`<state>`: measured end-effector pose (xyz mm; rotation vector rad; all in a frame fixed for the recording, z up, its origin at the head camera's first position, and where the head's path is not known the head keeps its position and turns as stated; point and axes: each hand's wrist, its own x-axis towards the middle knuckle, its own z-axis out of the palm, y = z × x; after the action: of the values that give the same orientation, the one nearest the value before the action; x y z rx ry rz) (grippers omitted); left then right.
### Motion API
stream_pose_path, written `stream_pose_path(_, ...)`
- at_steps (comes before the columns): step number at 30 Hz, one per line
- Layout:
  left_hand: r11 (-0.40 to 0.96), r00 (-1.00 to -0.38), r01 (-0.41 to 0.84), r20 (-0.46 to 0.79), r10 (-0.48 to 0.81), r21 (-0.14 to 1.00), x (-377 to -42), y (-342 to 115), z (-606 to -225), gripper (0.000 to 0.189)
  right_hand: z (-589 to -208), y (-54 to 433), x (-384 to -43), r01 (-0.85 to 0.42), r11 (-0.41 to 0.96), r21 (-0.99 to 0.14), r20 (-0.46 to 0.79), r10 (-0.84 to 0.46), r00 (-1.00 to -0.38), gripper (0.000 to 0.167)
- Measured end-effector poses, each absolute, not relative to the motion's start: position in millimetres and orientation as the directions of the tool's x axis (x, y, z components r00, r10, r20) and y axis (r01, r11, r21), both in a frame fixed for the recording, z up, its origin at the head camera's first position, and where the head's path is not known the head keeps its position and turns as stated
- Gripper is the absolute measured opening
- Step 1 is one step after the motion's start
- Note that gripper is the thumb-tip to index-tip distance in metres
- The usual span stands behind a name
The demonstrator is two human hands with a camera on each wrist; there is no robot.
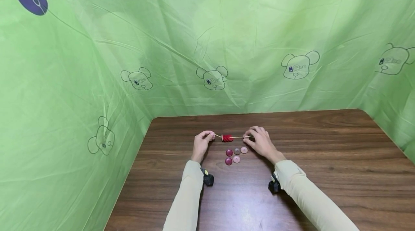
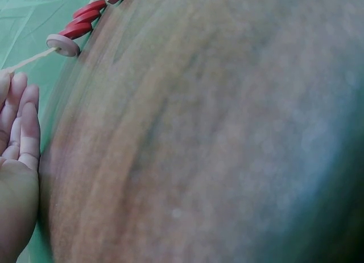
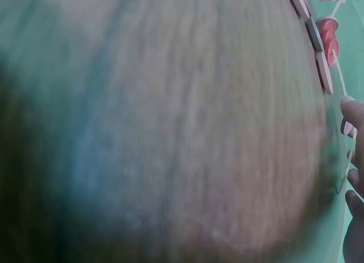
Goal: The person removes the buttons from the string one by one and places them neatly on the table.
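A pale string (image 1: 238, 137) stretches between both hands, with red buttons (image 1: 228, 138) and one light pink button (image 2: 63, 45) threaded on it. My left hand (image 1: 201, 144) pinches the string's left end, beside the pink button. On the other side, my right hand (image 1: 262, 143) pinches the string, whose tail (image 3: 349, 166) trails past the fingers. A pinkish edge, perhaps another button (image 3: 347, 127), shows at the right fingertips, partly hidden. Below the string lie two dark red buttons (image 1: 229, 152), a grey-brown button (image 1: 237, 150) and two pink buttons (image 1: 236, 159).
The brown wood-grain table (image 1: 334, 173) reaches back to a green curtain (image 1: 175, 90) with printed bear faces, which also hangs along the left side. Black wrist cameras (image 1: 208, 179) sit under both forearms, close to the tabletop.
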<state>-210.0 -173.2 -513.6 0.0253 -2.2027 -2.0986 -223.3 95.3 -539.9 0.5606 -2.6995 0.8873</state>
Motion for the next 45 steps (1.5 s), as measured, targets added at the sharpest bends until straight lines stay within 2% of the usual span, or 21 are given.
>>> stream_pose_path(45, 0.065, -0.996, 0.046, 0.051, -0.074, 0.997, -211, -174, -516, 0.019, -547, 138, -223, -0.412, 0.763, -0.498, 0.401, -0.218, -0.89, 0.021)
